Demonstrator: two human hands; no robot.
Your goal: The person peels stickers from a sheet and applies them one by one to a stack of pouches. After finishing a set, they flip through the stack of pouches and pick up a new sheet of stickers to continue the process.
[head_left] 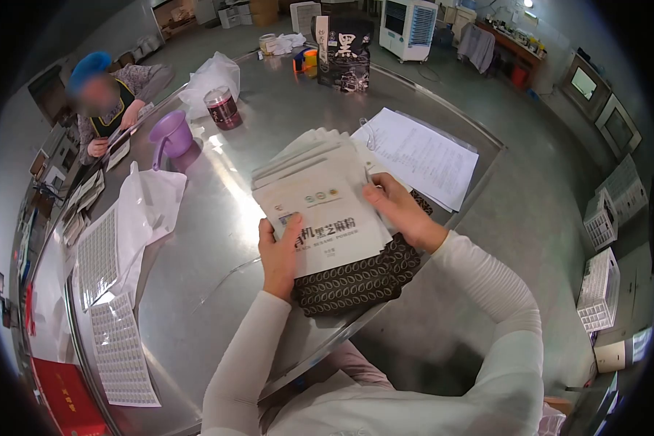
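Note:
A thick stack of flat white packaging pouches [334,211] lies fanned at the near edge of the metal table. Dark print with Chinese characters and "black sesame powder" marks the top one, and the near ends are black with a pale oval pattern. My left hand [280,251] grips the stack's left side, thumb on top and fingers beneath. On the opposite side my right hand [400,207] holds the right edge, its thumb pressed on the upper face. Part of the pile's far end is spread in several offset layers.
Papers on a ring [429,156] lie beyond my right hand. Leftward are a purple jug [171,134], a jar [223,109], sticker sheets [123,349] and a red folder [69,400]. A black bag [344,54] stands at the far end. A co-worker [105,98] sits across, handling pouches.

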